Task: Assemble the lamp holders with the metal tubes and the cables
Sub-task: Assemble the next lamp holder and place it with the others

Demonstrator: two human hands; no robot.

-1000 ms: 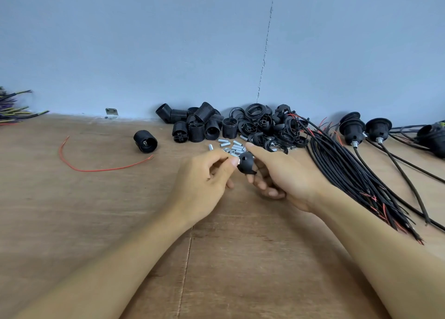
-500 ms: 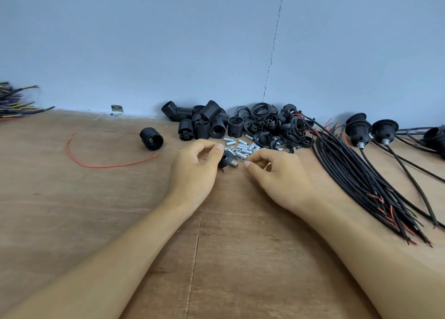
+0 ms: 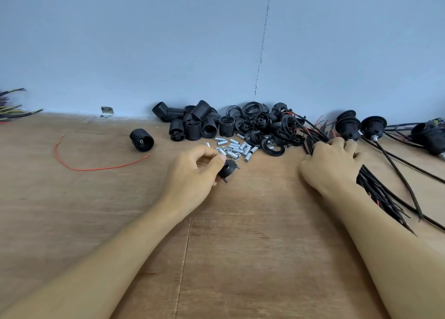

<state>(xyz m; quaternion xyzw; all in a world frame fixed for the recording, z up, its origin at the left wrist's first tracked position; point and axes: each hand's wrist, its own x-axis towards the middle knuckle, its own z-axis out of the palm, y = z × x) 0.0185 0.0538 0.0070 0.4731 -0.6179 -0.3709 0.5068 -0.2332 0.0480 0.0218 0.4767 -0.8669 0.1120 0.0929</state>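
Our left hand (image 3: 192,174) pinches a lamp holder (image 3: 228,170); our right hand (image 3: 332,164) has moved onto the cables (image 3: 372,186), grip unclear.

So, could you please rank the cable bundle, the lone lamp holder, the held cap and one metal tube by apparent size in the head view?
Largest: cable bundle.
Then lone lamp holder and cap, unranked: alike, and the cap is nearer and partly hidden by the left hand.
Smallest: metal tube.
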